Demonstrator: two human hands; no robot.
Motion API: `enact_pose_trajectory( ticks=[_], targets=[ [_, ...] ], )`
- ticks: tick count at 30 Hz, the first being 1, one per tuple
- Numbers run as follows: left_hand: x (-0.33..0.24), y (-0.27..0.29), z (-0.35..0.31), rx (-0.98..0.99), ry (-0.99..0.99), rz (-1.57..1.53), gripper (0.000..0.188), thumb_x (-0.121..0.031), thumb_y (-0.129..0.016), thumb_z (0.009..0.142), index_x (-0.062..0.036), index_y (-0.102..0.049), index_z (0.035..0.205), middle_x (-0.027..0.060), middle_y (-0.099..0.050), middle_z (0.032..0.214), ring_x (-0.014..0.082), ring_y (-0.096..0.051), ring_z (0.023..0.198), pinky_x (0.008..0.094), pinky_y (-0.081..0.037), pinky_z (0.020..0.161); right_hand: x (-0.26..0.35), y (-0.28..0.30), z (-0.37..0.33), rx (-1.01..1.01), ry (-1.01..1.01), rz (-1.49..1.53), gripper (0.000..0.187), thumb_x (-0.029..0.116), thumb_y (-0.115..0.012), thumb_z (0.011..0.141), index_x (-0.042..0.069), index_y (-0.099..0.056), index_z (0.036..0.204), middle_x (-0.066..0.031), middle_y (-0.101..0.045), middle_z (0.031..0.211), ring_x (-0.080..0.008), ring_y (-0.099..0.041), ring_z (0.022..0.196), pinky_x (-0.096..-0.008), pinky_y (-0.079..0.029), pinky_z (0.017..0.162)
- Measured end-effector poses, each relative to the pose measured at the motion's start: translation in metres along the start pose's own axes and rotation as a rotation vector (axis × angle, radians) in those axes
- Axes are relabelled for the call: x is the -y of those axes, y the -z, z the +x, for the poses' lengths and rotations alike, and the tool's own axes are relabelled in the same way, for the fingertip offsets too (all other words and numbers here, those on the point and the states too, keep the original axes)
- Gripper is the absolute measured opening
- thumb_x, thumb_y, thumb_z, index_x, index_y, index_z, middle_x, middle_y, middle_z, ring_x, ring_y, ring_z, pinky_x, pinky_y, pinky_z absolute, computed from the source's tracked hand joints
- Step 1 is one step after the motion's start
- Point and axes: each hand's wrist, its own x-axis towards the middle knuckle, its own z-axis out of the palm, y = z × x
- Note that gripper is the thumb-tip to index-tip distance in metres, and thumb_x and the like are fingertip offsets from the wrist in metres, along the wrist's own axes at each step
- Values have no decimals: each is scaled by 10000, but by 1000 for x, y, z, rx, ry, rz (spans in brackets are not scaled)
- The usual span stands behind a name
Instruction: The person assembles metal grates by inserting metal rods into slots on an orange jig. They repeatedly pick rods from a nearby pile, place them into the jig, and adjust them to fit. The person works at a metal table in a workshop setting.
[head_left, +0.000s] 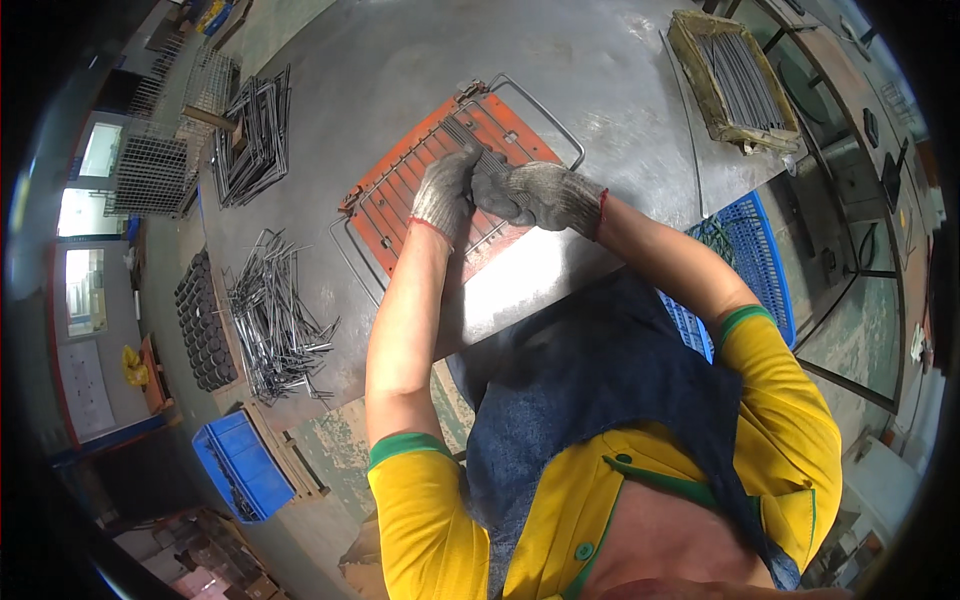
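An orange-red jig plate [400, 163] lies tilted on the metal table, with thin metal rods [385, 197] set across it in a row. Bent wire handles or frames [556, 122] stick out at two opposite ends. Over the plate's middle, my right hand [545, 190], in a grey work glove, is closed around a small bundle of thin metal rods [462, 131]. My left hand [446, 188], gloved the same way, presses against it with curled fingers. What lies inside the left fingers is hidden.
Bent wire frames [255, 140] and loose bent wires [275, 315] are piled on the table's left. A tray of rods [740, 80] stands far right, near a long rod [688, 120]. Blue crates [765, 255] [240, 465] sit below the table edge at right and left.
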Motion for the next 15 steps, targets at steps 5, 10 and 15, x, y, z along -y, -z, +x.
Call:
enact_pose_trajectory(
  ticks=[5, 10, 15],
  targets=[
    [-5, -2, 4, 11, 7, 138, 293, -178, -577, 1015, 58, -604, 1185, 182, -696, 1090, 275, -687, 1023, 377, -537, 969, -12, 21, 18, -39, -39, 190, 186, 140, -641, 966, 10, -627, 1098, -82, -682, 976, -190, -696, 837, -300, -592, 704],
    [-5, 2, 9, -18, -35, 177, 362, -195, -648, 985, 121, -625, 1161, 198, -689, 1056, 245, -683, 958, 358, -546, 850, -29, 44, 43, 50, -95, 207, 344, 194, -492, 1057, -39, -564, 1299, -111, -647, 1260, -196, -688, 1065, -295, -578, 910],
    [-44, -29, -10, -182, -66, 1143, 401, -289, -700, 912, 22, -649, 1160, 155, -674, 1045, 270, -663, 950, 391, -511, 851, 6, 5, 0, 40, 301, -554, 210, 148, -623, 974, 10, -638, 1131, -109, -699, 1043, -208, -708, 911, -340, -587, 715]
  ],
)
